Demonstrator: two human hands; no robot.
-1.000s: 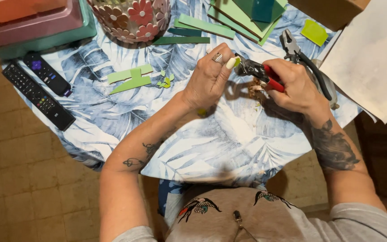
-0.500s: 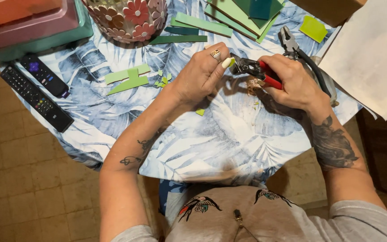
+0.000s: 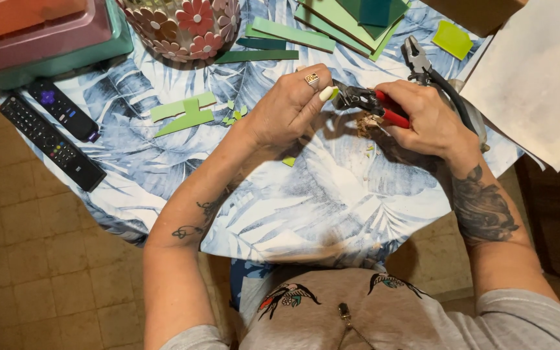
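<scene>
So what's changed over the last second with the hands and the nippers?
Little: the left hand slid slightly left and lower, keeping its small green piece at the nose of the red-handled nippers. The right hand kept its grip. Remotes and green strips stayed put.

A home craft table — leaf-print tablecloth [image 3: 332, 207], remote controls [image 3: 50, 139], tiled floor [image 3: 27, 272], mosaic-flowered pot [image 3: 186, 26].

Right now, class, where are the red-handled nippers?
In the head view the red-handled nippers are in the right hand, upper centre-right over the leaf-print tablecloth, with their dark head meeting the left hand fingertips.
</scene>
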